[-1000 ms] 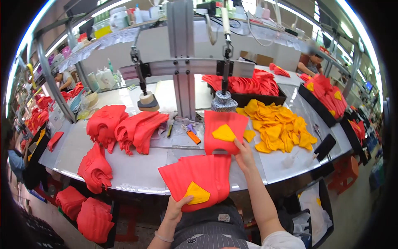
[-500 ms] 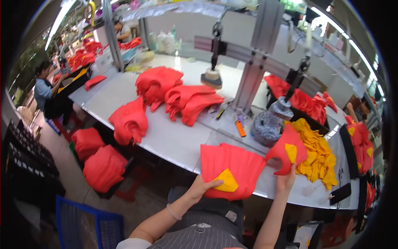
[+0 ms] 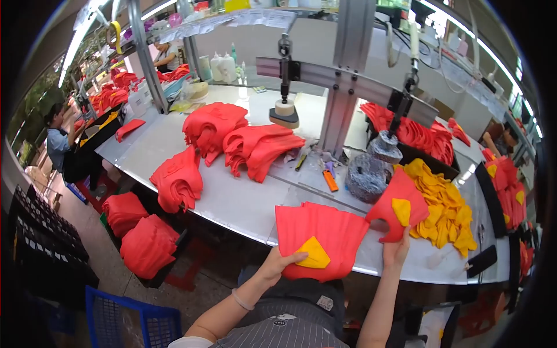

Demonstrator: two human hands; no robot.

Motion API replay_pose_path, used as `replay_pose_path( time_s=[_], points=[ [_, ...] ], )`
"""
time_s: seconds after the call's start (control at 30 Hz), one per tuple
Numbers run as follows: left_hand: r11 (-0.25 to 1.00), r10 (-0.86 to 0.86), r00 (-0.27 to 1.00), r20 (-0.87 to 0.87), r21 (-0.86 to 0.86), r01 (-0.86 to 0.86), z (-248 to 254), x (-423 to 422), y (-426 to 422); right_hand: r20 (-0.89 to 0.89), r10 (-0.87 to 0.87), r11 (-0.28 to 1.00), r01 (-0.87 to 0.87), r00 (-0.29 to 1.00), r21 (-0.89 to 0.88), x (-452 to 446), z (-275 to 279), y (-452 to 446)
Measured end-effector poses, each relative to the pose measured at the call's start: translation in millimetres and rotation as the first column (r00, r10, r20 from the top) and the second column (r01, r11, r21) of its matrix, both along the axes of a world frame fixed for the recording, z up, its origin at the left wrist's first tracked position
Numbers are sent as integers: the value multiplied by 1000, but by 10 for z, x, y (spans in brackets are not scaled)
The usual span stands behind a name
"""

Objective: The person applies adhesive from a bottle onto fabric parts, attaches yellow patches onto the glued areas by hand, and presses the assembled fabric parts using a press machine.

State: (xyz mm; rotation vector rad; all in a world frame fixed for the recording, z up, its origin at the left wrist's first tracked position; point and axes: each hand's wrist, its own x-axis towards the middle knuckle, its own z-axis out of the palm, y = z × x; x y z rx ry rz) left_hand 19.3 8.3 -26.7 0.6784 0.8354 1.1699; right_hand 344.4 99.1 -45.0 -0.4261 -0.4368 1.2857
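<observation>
My left hand (image 3: 276,264) grips the near-left edge of a layered stack of red fabric pieces (image 3: 325,232), thumb on top and fingers out of sight underneath. Under that thumb lies a yellow patch (image 3: 313,254) on the stack. My right hand (image 3: 397,250) is closed on the lower edge of a single curved red piece (image 3: 400,188), which carries its own yellow patch (image 3: 401,211). This piece is raised beside the stack, its left tip near the stack's right corner. Behind it spreads a heap of yellow patches (image 3: 444,209).
Red bundles (image 3: 261,148) lie farther back on the white table (image 3: 232,203). A wrapped grey object (image 3: 368,177), an orange cutter (image 3: 330,180) and a metal post (image 3: 342,87) stand or lie mid-table. A blue crate (image 3: 133,319) is at lower left. A person (image 3: 58,139) sits at far left.
The view has shifted slightly. Both hands keep their holds, and the red piece in my right hand stays beside the stack with little visible movement.
</observation>
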Motion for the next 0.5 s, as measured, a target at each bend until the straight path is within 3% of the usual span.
replay_pose_path(
  time_s=[0.1, 0.2, 0.4, 0.5],
  points=[
    [999, -27, 1000, 14, -21, 27, -60, -24, 5, -48, -3, 999, 5, 999, 39, 82, -174, 38],
    [1000, -19, 1000, 11, -1, 19, 2, 1, 11, 167, -151, 986, 137, 974, 95, 0, 51, -27],
    [999, 6, 995, -98, 54, -1, 197, 78, 4, 144, -364, 911, 320, 920, 259, 287, 801, 180],
    [999, 8, 994, -113, 33, -4, 182, 101, 54, -10, -430, 857, 412, 903, 309, 696, 880, 756]
  ],
)
